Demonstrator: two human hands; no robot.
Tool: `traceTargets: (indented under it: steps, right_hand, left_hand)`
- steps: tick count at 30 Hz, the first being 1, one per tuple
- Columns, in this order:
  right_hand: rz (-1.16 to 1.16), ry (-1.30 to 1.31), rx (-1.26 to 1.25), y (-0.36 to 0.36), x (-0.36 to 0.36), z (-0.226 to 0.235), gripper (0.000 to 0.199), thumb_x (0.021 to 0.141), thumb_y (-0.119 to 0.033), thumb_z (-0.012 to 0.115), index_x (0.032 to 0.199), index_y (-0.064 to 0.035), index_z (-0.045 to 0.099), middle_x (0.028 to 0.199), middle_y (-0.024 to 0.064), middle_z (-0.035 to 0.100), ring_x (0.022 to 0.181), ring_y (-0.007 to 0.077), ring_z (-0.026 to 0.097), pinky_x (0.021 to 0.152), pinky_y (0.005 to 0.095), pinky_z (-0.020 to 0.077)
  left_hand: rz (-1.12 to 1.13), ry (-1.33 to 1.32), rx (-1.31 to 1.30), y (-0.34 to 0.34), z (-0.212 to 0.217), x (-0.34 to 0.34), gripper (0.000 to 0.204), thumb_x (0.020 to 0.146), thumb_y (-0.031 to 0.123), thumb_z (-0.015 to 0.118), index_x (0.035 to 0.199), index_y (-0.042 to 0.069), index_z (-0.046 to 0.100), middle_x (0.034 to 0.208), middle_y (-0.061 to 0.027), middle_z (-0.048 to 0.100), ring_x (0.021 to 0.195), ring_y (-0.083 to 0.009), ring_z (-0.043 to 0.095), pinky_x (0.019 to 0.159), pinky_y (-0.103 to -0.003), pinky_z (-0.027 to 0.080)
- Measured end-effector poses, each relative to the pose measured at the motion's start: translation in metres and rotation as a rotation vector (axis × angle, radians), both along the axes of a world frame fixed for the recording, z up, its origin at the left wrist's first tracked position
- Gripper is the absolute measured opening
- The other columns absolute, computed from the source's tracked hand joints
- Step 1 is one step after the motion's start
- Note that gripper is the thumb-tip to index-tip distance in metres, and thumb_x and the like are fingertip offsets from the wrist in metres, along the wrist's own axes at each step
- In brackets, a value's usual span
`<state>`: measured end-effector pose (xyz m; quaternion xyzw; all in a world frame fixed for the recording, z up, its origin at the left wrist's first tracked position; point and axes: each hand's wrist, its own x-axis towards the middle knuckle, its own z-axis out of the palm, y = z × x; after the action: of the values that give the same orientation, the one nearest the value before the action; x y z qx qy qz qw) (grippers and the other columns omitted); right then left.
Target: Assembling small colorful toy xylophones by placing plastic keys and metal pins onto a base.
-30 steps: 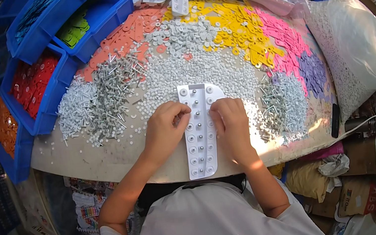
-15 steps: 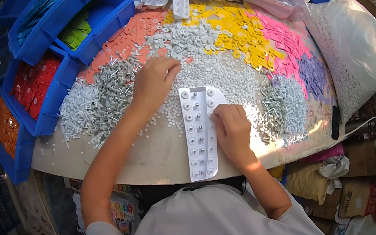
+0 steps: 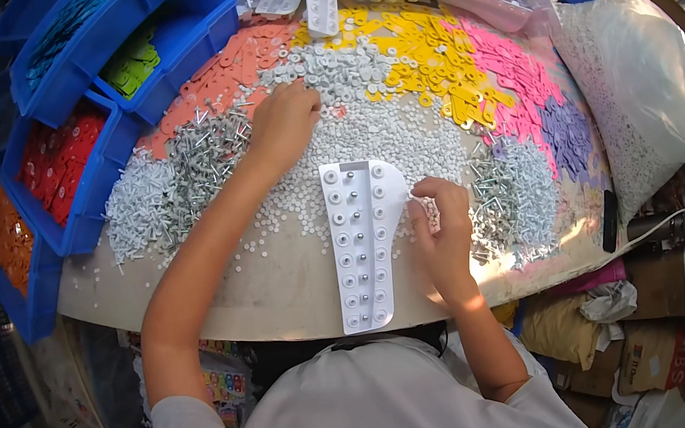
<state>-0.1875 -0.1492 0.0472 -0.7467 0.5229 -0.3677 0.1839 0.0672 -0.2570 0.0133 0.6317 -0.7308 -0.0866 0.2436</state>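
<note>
A long white plastic holder (image 3: 362,247) with a rounded upper right corner lies on the table in front of me. White round pieces line both its sides, and metal pins run down its middle channel. My right hand (image 3: 444,219) is just right of the holder, thumb and finger pinched near its edge; what they hold is too small to make out. My left hand (image 3: 287,121) reaches to the pile of large white round pieces (image 3: 330,65), fingers curled together. Its fingertips are hidden. Small white washers (image 3: 383,133) spread between the hands.
Blue bins (image 3: 74,170) with red, orange, green and blue parts stand at left. Screws (image 3: 208,151) lie left; more screws (image 3: 495,196) lie right. Yellow (image 3: 446,72), pink (image 3: 510,74) and purple parts (image 3: 567,138) curve behind. A filled plastic bag (image 3: 641,88) stands right.
My right hand has moved off the holder's right side, a little right and up. My left hand has shifted slightly up and left. The holder sits slightly further left in view.
</note>
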Motion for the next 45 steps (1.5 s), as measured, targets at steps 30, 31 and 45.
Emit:
traceTargets:
  steps: [30,31,45]
  right_hand:
    - [0.395,-0.745,0.709,0.051,0.022,0.018,0.011,0.094,-0.002,0.067,0.103,0.0027,0.062,0.098,0.0070,0.066,0.091,0.0129,0.063,0.084,0.0284,0.0520]
    - [0.407,-0.777,0.763,0.050,0.021,0.018,0.011,0.095,-0.002,0.066,0.103,0.0027,0.061,0.099,0.0065,0.065,0.092,0.0133,0.063,0.086,0.0287,0.0519]
    - [0.174,-0.172,0.340,0.020,0.000,0.012,0.007,0.088,-0.001,0.067,0.095,0.0002,0.065,0.095,0.0081,0.063,0.088,0.0192,0.060,0.081,0.0303,0.0474]
  left_hand:
    - [-0.062,1.170,0.320,0.208,0.051,-0.050,0.017,0.088,-0.002,0.070,0.105,-0.001,0.071,0.096,-0.0084,0.068,0.081,-0.0126,0.065,0.066,-0.025,0.052]
    - [-0.059,1.170,0.322,0.210,0.049,-0.052,0.017,0.088,-0.002,0.070,0.105,-0.001,0.071,0.096,-0.0084,0.068,0.081,-0.0126,0.065,0.066,-0.025,0.052]
    - [0.063,0.858,0.266,0.178,0.031,-0.038,0.008,0.087,0.002,0.072,0.095,0.000,0.070,0.091,-0.0013,0.065,0.079,-0.0084,0.058,0.066,-0.024,0.047]
